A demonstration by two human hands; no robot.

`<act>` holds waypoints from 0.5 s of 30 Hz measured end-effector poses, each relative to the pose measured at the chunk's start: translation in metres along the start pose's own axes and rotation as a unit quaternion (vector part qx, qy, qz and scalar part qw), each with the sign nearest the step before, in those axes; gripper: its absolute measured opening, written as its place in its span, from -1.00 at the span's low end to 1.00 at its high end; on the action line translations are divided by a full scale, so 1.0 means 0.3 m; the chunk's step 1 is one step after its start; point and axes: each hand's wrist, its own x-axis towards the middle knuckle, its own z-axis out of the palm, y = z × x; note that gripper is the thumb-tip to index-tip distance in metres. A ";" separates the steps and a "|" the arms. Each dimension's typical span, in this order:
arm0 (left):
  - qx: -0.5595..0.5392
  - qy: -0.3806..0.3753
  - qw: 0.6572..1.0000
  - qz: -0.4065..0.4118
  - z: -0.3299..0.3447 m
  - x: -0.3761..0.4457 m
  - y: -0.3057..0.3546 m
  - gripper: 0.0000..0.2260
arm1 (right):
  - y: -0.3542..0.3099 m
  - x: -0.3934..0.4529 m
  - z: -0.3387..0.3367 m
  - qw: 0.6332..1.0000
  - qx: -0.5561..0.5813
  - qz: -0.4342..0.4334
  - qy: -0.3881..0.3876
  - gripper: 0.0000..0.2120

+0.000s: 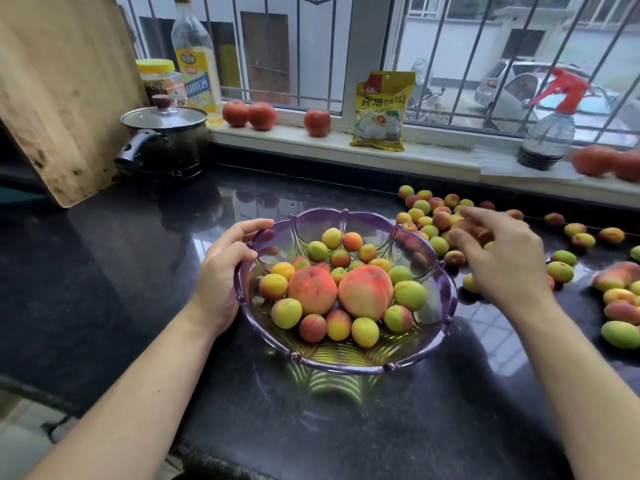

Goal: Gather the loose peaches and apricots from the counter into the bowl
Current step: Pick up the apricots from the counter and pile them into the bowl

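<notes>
The bowl (346, 355) holds 2 peaches (312, 289) and about 20 apricots (286, 312). Right of the bowl, too many loose apricots (439, 244) crowd together to count exactly. Behind the bowl stand 3 tomatoes (262, 116), 1 yellow packet (381, 110), 1 pot (164, 140), 2 bottles (195, 57) and 1 jar (160, 79); 2 more tomatoes (594, 160) lie far right.

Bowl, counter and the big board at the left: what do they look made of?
Bowl: likely clear purple plastic, possibly glass; fruit shows through its ribbed, scalloped wall. Counter: polished dark stone, probably; it mirrors the window. Board: bare wood, matte, with grain and dark stains.
</notes>
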 end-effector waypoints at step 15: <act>0.009 0.004 1.000 -0.004 -0.001 0.000 0.002 -0.55 | -0.281 -0.128 -0.052 0.889 0.172 -0.174 -0.388 -0.70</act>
